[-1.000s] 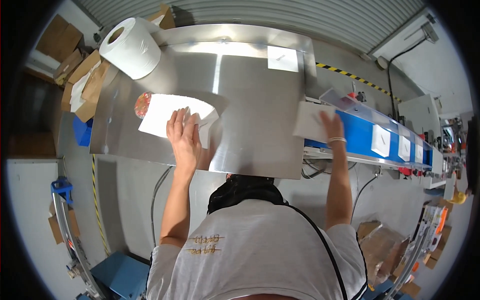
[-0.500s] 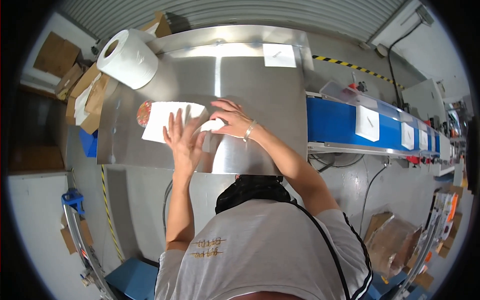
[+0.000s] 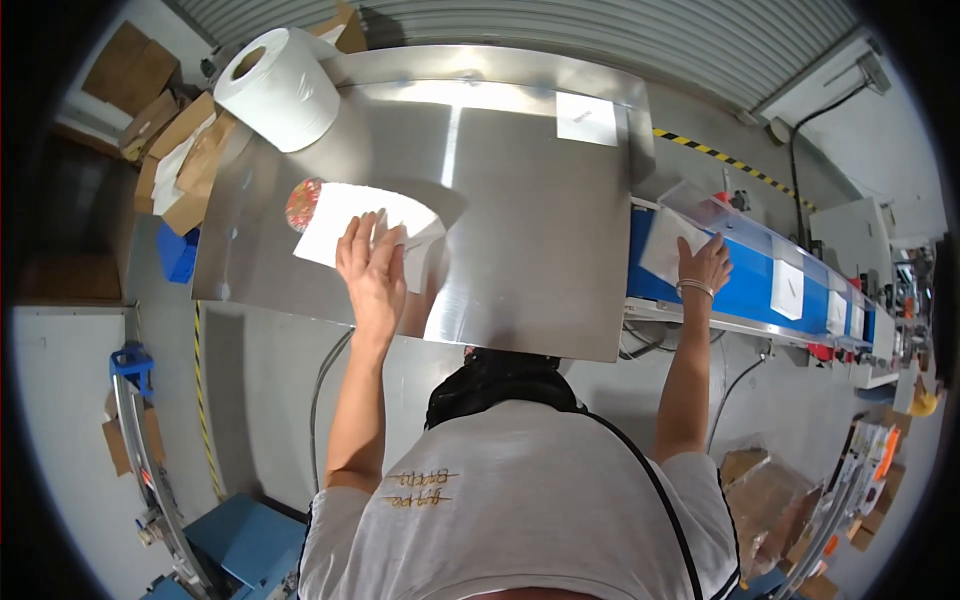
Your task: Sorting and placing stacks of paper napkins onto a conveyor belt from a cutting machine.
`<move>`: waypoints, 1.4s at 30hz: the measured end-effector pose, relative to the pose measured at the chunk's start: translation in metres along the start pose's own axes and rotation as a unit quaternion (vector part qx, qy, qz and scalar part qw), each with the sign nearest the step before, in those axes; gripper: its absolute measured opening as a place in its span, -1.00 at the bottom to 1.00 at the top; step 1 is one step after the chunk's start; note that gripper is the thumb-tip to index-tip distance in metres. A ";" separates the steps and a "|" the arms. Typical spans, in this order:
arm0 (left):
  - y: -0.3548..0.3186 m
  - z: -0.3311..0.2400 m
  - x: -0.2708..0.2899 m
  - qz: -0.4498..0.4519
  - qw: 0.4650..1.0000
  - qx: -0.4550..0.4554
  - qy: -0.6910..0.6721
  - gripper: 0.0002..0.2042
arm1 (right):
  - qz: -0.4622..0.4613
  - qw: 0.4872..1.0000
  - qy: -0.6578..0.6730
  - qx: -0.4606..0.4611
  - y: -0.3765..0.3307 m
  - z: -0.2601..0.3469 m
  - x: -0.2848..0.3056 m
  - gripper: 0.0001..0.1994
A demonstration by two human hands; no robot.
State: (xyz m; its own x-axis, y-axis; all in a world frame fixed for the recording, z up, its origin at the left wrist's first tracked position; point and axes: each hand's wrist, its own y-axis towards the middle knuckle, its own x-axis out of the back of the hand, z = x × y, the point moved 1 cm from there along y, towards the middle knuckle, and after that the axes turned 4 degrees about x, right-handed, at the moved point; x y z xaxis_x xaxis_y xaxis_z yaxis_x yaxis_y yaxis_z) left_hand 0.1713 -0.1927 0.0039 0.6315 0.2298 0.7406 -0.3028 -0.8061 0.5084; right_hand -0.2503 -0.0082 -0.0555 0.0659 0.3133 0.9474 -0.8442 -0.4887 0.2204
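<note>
My left hand (image 3: 373,270) lies palm down near the right end of a stack of thin white sheets (image 3: 338,222), its fingers stretched out on top. The stack's right end curls up slightly off the steel table (image 3: 530,250). A round red patterned piece (image 3: 303,206) pokes out at the stack's left edge. Off to the right, my right hand (image 3: 708,264) is over the near end of a blue conveyor belt (image 3: 745,262). Its fingers are spread, with the thumb at the edge of a flat white piece (image 3: 662,245) on the belt; the fingertips' contact is unclear.
A large white roll (image 3: 300,100) stands at the table's back left corner, beside open cardboard boxes (image 3: 190,185). One white printed sheet (image 3: 586,119) lies at the back right. Several white pieces (image 3: 787,289) sit along the belt, behind a clear guard (image 3: 725,215).
My right hand has moved from the stack across to the belt, and a white piece now lies there beneath it. The earlier belt pieces have shifted rightward. My left hand stays at the stack.
</note>
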 end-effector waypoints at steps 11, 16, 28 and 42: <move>0.010 -0.013 0.010 0.096 0.995 -0.033 -0.009 -0.74 | 0.286 0.713 0.463 0.442 -0.104 0.254 -0.039 -0.45; 0.007 0.012 0.013 0.061 0.997 0.032 0.028 -0.62 | 0.452 0.670 0.555 0.197 -0.104 0.225 -0.032 -0.58; 0.004 0.014 0.011 0.007 1.000 0.009 -0.012 -0.73 | -0.004 0.996 0.078 -0.029 -0.009 0.003 0.006 -0.37; 0.015 0.016 0.012 0.067 0.997 0.020 -0.024 -0.67 | 0.270 0.750 0.399 0.453 -0.101 0.279 -0.040 -0.54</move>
State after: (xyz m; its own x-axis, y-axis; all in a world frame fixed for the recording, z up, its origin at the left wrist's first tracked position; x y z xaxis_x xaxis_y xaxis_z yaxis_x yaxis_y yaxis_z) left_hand 0.1859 -0.2106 0.0134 0.6210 0.0925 0.7783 -0.3588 -0.8493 0.3872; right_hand -0.0190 -0.1984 -0.0511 -0.7999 0.0813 0.5945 0.0995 -0.9591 0.2651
